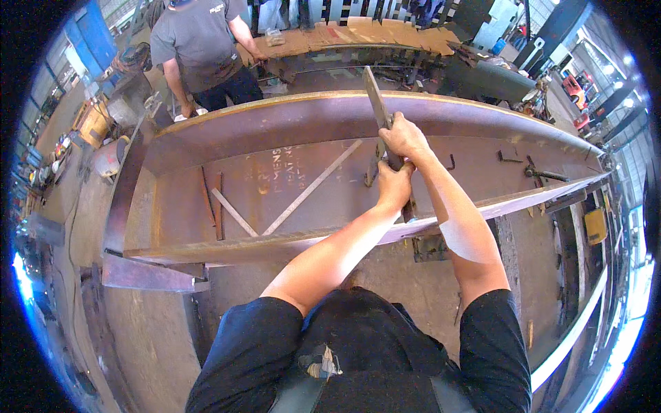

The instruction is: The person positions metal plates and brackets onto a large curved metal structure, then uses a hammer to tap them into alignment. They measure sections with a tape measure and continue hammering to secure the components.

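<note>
Both my hands are closed round a flat metal bar (376, 98) that slants up across a large steel beam. My right hand (405, 136) grips it higher up, and my left hand (394, 186) sits just below, over the beam's trough. The bar's top end rises past the far flange. Under my hands lies the brownish web (310, 179) of the beam, with chalk markings on it. Left of my hands rests a metal framing square (310, 188), its corner near the close flange. A dark metal piece (372, 168) lies beside my left hand, partly hidden.
Two narrow rusty strips (208, 196) lie at the beam's left end. A hammer (547, 175) and an angled steel piece (510, 157) are to the right. Across the beam stands a person in a grey shirt (200, 45), near a cardboard-covered bench (330, 36).
</note>
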Demonstrator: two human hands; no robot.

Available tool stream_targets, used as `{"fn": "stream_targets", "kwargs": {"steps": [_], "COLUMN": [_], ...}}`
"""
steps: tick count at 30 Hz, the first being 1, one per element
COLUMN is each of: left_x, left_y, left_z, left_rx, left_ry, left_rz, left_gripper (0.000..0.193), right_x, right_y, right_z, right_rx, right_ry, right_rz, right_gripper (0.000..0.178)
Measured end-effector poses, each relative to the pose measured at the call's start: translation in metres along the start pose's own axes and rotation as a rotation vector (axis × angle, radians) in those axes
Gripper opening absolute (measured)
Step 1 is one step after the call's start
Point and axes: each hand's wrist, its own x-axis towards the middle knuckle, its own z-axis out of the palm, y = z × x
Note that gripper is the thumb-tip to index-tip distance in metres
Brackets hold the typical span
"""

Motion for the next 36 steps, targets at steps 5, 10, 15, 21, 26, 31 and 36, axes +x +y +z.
{"fn": "stream_targets", "kwargs": {"steps": [5,10,15,21,26,31,36], "left_x": [0.009,0.018,-0.017,-0.016,-0.008,-0.004,-0.007], "left_y": [-0.012,-0.025,-0.011,-0.006,-0.032,-0.036,-0.035], "left_z": [-0.006,-0.008,-0.023,-0.019,-0.005,-0.011,-0.004], "left_rx": [-0.116,-0.006,-0.226,-0.095,-0.095,-0.044,-0.054], "left_ry": [-0.066,-0.197,-0.314,-0.44,-0.334,-0.291,-0.251], "left_rz": [0.056,-0.015,-0.139,-0.201,-0.093,-0.082,-0.05], "left_gripper": [0.053,0.04,0.036,0.03,0.041,0.054,0.053], "right_x": [-0.012,-0.008,-0.012,-0.012,-0.006,-0.011,-0.006], "right_y": [-0.028,-0.005,0.002,0.008,0.016,0.005,0.004], "right_z": [-0.009,-0.003,0.006,-0.004,0.0,-0.004,-0.002], "right_rx": [-0.009,0.036,0.114,0.124,0.08,0.033,0.022], "right_ry": [-0.054,0.039,0.094,0.023,0.039,0.034,0.028], "right_rz": [0.035,0.085,0.125,0.183,0.165,0.082,0.1], "right_gripper": [0.068,0.049,0.038,0.044,0.051,0.053,0.05]}}
